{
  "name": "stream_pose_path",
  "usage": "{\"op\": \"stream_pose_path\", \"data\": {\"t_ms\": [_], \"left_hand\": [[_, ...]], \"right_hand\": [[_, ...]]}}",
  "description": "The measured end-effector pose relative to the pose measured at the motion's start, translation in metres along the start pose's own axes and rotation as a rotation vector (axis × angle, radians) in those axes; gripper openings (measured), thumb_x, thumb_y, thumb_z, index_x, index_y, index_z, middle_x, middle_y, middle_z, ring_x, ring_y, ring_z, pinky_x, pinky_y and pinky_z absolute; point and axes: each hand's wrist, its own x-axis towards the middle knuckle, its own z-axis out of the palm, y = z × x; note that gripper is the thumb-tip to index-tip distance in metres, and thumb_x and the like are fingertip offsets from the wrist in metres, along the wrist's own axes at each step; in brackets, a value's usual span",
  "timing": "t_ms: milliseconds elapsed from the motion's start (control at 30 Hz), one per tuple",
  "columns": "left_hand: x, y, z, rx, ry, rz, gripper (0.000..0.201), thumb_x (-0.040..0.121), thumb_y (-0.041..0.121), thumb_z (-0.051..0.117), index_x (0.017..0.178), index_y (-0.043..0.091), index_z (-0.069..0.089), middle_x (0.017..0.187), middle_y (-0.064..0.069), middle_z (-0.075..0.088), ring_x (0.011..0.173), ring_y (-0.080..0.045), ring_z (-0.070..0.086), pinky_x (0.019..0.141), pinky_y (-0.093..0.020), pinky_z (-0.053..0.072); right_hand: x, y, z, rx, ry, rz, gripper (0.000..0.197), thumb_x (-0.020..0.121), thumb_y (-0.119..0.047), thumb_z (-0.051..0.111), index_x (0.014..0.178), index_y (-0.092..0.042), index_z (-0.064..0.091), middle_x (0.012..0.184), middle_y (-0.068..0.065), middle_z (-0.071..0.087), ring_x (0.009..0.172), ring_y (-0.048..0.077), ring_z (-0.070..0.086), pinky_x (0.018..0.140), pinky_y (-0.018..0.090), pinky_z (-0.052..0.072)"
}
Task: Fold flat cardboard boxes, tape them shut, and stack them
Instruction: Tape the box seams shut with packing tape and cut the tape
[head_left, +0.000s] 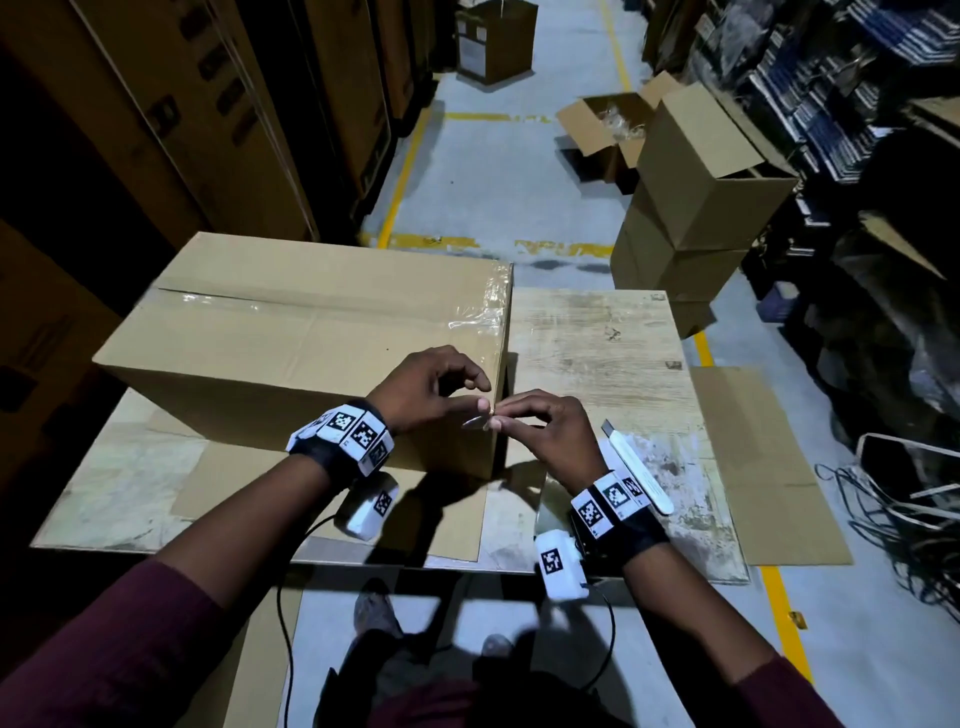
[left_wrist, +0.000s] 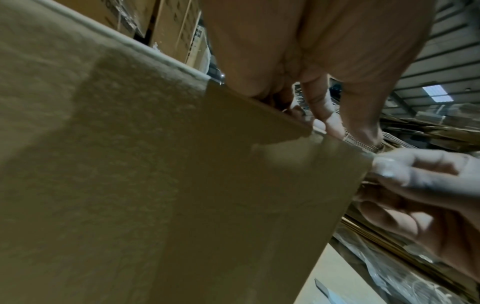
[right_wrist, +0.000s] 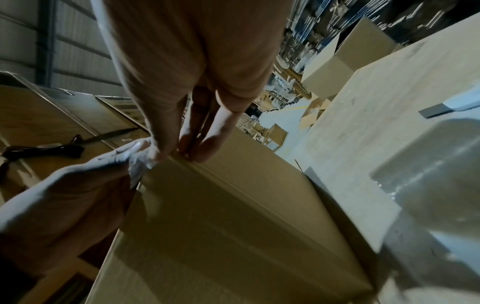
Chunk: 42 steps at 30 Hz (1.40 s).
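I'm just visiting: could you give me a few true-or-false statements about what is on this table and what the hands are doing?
1. The large brown cardboard box has clear tape along its top seam. True.
2. The white utility knife is held in the left hand. False: it lies on the wooden table.
3. Both hands meet at the box's near right corner. True.
4. The right hand rests flat on the table. False: its fingers pinch something small and clear, probably tape.
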Motion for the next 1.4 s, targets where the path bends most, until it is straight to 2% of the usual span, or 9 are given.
{"op": "stream_pose_path", "data": {"t_ms": [167, 400, 533, 633, 767, 967, 1067, 1200, 1400], "left_hand": [[0.001, -0.002, 0.001, -0.009, -0.021, -0.013, 0.028, 0.074, 0.029, 0.088, 0.097, 0.024, 0.073, 0.093, -0.001, 0.064, 0.085, -0.020, 0.064, 0.079, -0.036, 0.052], [-0.002, -0.004, 0.014, 0.278, 0.090, 0.041, 0.044, 0.066, 0.035, 0.092, 0.100, 0.020, 0.069, 0.088, 0.004, 0.055, 0.084, -0.019, 0.054, 0.070, -0.027, 0.036], [-0.006, -0.010, 0.029, 0.474, 0.153, 0.066, 0.057, 0.060, 0.049, 0.091, 0.101, 0.021, 0.061, 0.094, 0.001, 0.056, 0.088, -0.026, 0.055, 0.074, -0.033, 0.034], [-0.006, -0.009, 0.032, 0.624, 0.137, 0.075, 0.068, 0.054, 0.062, 0.087, 0.103, 0.024, 0.058, 0.098, 0.001, 0.056, 0.088, -0.025, 0.055, 0.074, -0.033, 0.032], [-0.009, -0.002, 0.041, 0.677, 0.238, 0.030, 0.066, 0.065, 0.086, 0.057, 0.096, 0.028, 0.055, 0.093, 0.006, 0.053, 0.083, -0.017, 0.049, 0.074, -0.033, 0.034], [-0.006, 0.007, 0.053, 0.696, 0.306, -0.093, 0.034, 0.075, 0.056, 0.053, 0.094, 0.027, 0.052, 0.092, 0.006, 0.049, 0.085, -0.020, 0.050, 0.073, -0.034, 0.031], [-0.012, 0.005, 0.045, 0.641, 0.276, -0.059, 0.033, 0.075, 0.052, 0.055, 0.099, 0.028, 0.053, 0.094, 0.006, 0.050, 0.087, -0.019, 0.051, 0.076, -0.035, 0.035], [-0.044, -0.019, 0.009, 0.679, 0.167, 0.074, 0.039, 0.077, 0.046, 0.058, 0.112, 0.028, 0.059, 0.100, 0.002, 0.052, 0.092, -0.021, 0.052, 0.081, -0.037, 0.037], [-0.134, -0.063, -0.043, 0.598, 0.421, 0.027, 0.033, 0.073, 0.029, 0.055, 0.102, 0.023, 0.068, 0.102, -0.001, 0.056, 0.099, -0.031, 0.055, 0.087, -0.041, 0.037]], "right_hand": [[0.004, 0.005, 0.011, -0.132, 0.087, -0.122, 0.011, 0.075, -0.005, 0.087, 0.076, -0.010, 0.077, 0.080, -0.005, 0.071, 0.078, 0.009, 0.068, 0.067, 0.020, 0.053], [0.007, 0.017, 0.021, -0.224, 0.027, -0.065, 0.020, 0.075, -0.002, 0.084, 0.075, -0.007, 0.065, 0.080, 0.001, 0.062, 0.074, 0.015, 0.062, 0.061, 0.029, 0.057], [0.019, 0.022, -0.005, -0.360, -0.202, 0.037, 0.021, 0.079, 0.005, 0.074, 0.081, -0.016, 0.070, 0.084, -0.004, 0.070, 0.082, 0.010, 0.068, 0.074, 0.030, 0.055], [0.042, 0.012, -0.024, -0.323, 0.091, 0.017, 0.029, 0.084, 0.009, 0.062, 0.086, -0.019, 0.069, 0.085, -0.008, 0.071, 0.082, -0.006, 0.065, 0.078, 0.013, 0.048], [0.105, -0.009, -0.030, -0.362, 0.233, -0.080, 0.020, 0.090, -0.011, 0.068, 0.110, -0.014, 0.065, 0.109, 0.003, 0.070, 0.102, 0.009, 0.064, 0.088, 0.033, 0.054], [0.201, -0.024, -0.002, -0.723, -0.233, 0.001, 0.090, 0.092, -0.049, 0.067, 0.159, -0.010, 0.021, 0.165, 0.015, 0.022, 0.153, 0.029, 0.019, 0.122, 0.041, 0.022], [0.212, -0.020, 0.009, -0.859, -0.334, 0.027, 0.073, 0.094, -0.053, 0.063, 0.146, -0.006, 0.043, 0.147, 0.018, 0.045, 0.137, 0.035, 0.040, 0.106, 0.040, 0.036], [0.187, -0.006, 0.008, -0.761, -0.160, 0.022, 0.063, 0.092, -0.055, 0.066, 0.137, -0.012, 0.056, 0.124, 0.019, 0.054, 0.122, 0.037, 0.048, 0.095, 0.038, 0.041], [0.088, -0.012, 0.046, -0.462, 0.121, 0.026, 0.045, 0.083, -0.043, 0.080, 0.111, -0.011, 0.065, 0.104, 0.006, 0.059, 0.091, 0.016, 0.058, 0.075, 0.024, 0.042]]}}
